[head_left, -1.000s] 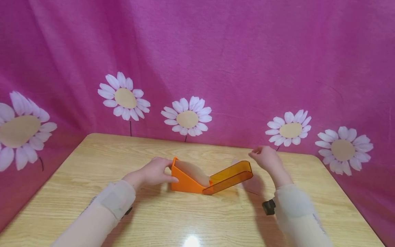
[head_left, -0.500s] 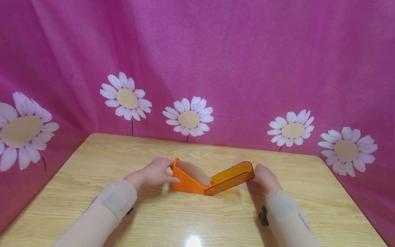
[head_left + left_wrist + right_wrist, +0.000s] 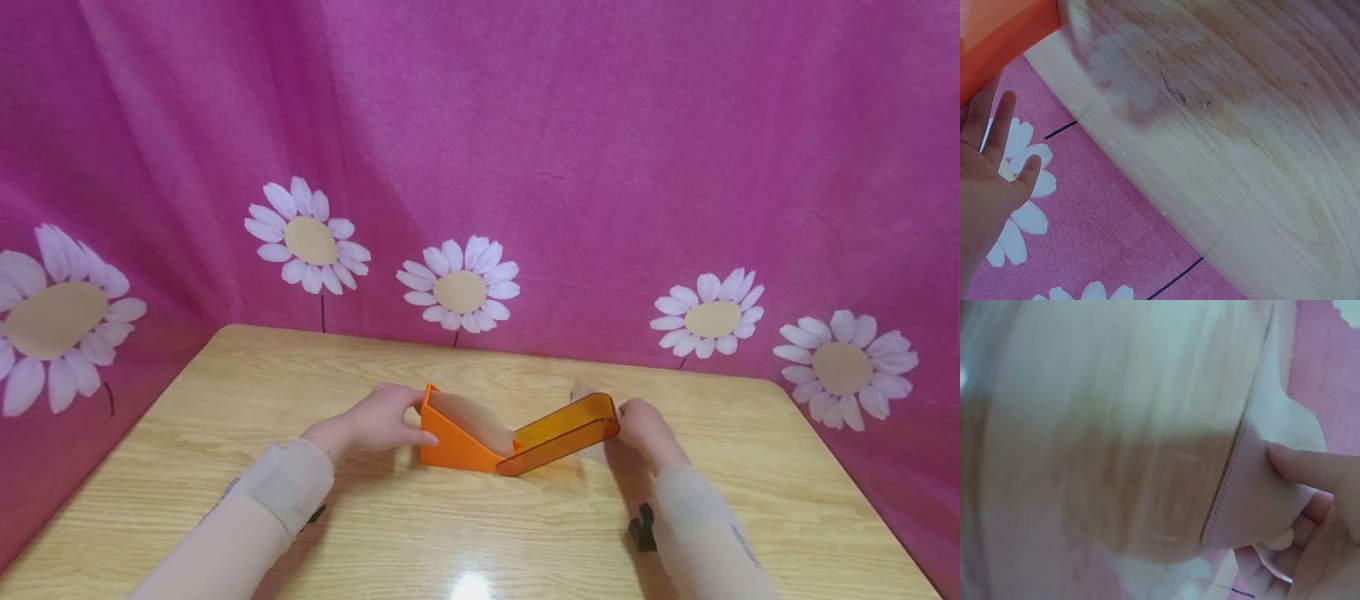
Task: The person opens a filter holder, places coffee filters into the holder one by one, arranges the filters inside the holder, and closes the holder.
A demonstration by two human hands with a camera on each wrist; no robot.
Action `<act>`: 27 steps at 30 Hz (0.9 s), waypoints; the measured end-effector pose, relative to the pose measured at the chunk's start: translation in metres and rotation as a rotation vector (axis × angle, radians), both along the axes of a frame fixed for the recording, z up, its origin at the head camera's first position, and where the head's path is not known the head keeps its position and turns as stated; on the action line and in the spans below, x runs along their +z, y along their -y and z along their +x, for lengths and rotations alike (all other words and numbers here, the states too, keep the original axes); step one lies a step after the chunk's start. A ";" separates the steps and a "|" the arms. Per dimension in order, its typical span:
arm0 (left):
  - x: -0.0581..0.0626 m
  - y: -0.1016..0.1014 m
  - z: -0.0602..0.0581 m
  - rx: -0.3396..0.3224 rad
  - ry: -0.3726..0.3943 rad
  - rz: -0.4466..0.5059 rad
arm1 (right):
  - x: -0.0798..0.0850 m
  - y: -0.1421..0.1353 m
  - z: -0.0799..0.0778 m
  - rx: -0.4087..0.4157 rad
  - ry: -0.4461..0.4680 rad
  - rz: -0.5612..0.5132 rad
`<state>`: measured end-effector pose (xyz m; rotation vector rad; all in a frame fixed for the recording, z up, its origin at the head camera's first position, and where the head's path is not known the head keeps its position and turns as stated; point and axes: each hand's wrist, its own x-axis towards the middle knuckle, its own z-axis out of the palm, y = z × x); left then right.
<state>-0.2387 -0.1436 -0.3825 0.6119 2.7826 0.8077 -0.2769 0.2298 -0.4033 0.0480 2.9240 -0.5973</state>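
Note:
An orange coffee filter holder (image 3: 456,442) stands on the table with its amber see-through lid (image 3: 558,432) swung open to the right. Tan paper coffee filters (image 3: 472,421) sit inside it. My left hand (image 3: 381,419) grips the holder's left end, thumb on the near side and fingers partly hidden behind; the left wrist view shows fingers against the orange wall (image 3: 1007,47). Just past the lid's tip is my right hand (image 3: 647,429). In the right wrist view it pinches a pale coffee filter (image 3: 1250,487) with a crimped edge, thumb on top and fingers beneath.
The wood-grain table (image 3: 420,533) reaches back to a magenta cloth (image 3: 555,167) printed with white daisies. The raised lid sticks out between holder and right hand. A dark camera mount (image 3: 642,527) juts from the right wrist.
My right hand has come down and slightly left, from above the table to the pale filter behind the lid's end. My left hand still grips the holder, which stays in place.

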 end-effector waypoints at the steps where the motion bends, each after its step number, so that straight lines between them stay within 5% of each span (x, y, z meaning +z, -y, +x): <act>1: 0.000 0.000 0.000 0.001 0.000 -0.002 | 0.001 -0.002 0.001 -0.004 0.001 -0.037; 7: 0.001 -0.001 0.001 0.018 0.019 -0.002 | 0.011 -0.012 0.006 -0.024 0.029 -0.176; 27: -0.001 -0.001 0.000 0.021 0.035 0.005 | 0.031 -0.062 0.008 0.016 0.037 -0.247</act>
